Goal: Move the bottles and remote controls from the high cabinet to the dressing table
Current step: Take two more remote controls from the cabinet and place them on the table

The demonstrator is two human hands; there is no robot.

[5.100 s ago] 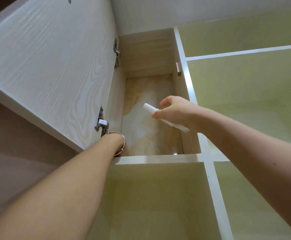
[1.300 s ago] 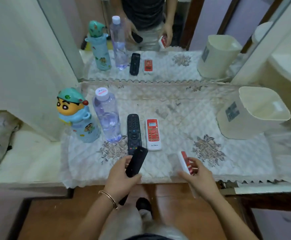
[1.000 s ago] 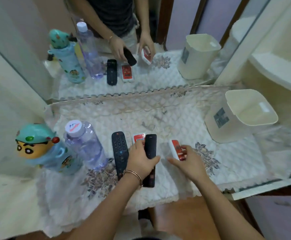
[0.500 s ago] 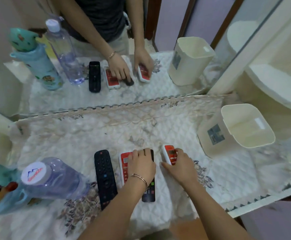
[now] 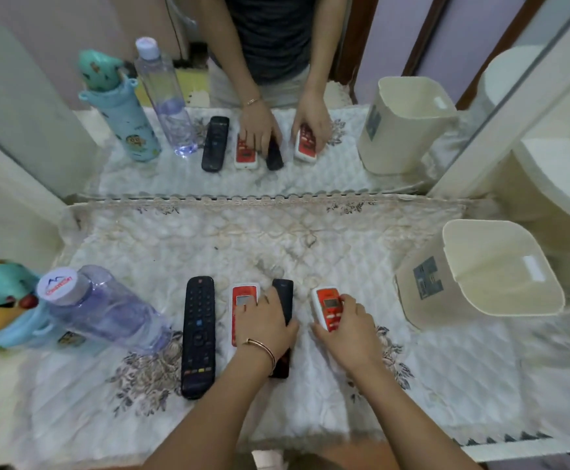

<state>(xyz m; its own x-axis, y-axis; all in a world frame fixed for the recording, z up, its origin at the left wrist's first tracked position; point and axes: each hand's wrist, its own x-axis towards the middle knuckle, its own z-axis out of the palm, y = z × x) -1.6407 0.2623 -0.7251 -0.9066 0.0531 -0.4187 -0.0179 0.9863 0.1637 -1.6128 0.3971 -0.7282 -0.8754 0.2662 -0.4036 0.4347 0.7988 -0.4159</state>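
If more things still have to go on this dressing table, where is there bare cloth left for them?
The widest free patch is the cloth between the mirror's edge and the row of remotes. Another lies in front of the cream bin, right of the right hand. The front left is crowded: cartoon bottle, clear bottle, long black remote, then the left hand.

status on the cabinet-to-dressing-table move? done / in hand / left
Done: cartoon bottle, clear bottle, long black remote and a red-and-white remote sit on the table cloth. In hand: left hand lays down a second black remote; right hand sets down another red remote. Left: release both; cabinet not in view.
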